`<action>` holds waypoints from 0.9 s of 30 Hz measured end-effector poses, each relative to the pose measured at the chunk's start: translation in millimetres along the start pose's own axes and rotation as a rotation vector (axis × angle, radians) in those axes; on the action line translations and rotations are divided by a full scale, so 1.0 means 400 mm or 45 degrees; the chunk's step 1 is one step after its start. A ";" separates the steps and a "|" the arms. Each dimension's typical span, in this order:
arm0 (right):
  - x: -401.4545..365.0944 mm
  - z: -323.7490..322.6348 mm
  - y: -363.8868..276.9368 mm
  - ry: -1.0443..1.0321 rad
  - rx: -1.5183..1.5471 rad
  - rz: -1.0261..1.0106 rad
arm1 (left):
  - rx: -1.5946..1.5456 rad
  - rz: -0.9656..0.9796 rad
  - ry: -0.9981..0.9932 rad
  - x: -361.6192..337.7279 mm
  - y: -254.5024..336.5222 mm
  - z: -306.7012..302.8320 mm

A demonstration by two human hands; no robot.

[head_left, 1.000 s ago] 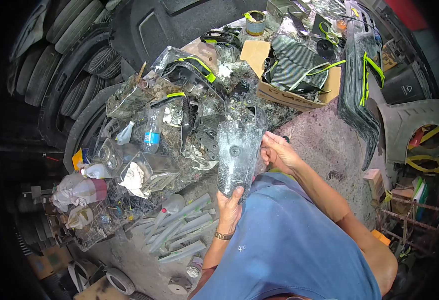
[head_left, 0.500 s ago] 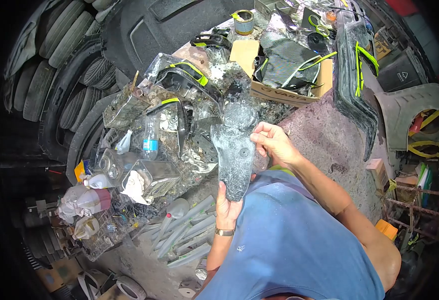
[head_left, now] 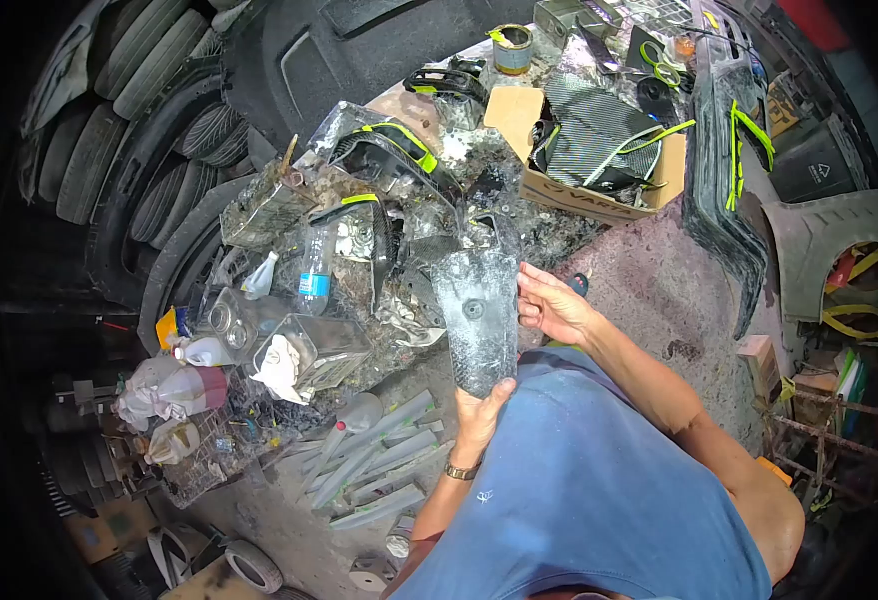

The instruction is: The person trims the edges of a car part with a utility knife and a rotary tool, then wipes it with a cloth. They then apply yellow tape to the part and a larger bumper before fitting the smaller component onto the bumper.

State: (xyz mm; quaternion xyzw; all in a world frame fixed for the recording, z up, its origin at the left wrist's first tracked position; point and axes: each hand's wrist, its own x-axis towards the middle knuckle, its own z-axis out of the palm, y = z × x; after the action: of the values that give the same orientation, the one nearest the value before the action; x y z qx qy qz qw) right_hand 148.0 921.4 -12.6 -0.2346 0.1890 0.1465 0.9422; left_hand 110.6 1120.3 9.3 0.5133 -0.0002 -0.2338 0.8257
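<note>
A grey, dusty, tapered moulded panel [head_left: 479, 325] with a small round recess near its middle is held up in front of my blue shirt. My left hand [head_left: 480, 415] grips its narrow lower end, thumb over the right corner. At the panel's upper right edge, the curled fingers of my right hand [head_left: 551, 303] pinch the rim; part of the fingertips is hidden. Behind the panel's top, on the cluttered bench [head_left: 549, 225], lie black carbon-look parts, one a curved piece [head_left: 379, 250] with yellow-green tape.
A cardboard box [head_left: 589, 198] holds carbon-weave sheet. A tin can [head_left: 511, 50] and green-handled scissors [head_left: 659, 65] are at the back. A plastic bottle [head_left: 315, 270] and clear container [head_left: 329, 350] stand left. Grey strips [head_left: 379, 450] lie on the floor; tyres [head_left: 149, 60] are stacked left.
The panel has tilted, so its rounded top end now turns away and its face looks shorter. My left thumb has come over its front. The view has shifted slightly.
</note>
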 end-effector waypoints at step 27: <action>0.011 0.025 -0.056 -0.094 -0.206 -0.132 | -0.452 -0.223 0.115 0.022 0.028 0.007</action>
State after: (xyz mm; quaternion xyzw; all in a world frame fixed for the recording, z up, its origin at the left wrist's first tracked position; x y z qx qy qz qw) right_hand 163.0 908.1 2.2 -0.3140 0.1293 0.1210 0.9328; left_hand 121.9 1118.4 18.0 0.3678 0.1229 -0.2779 0.8789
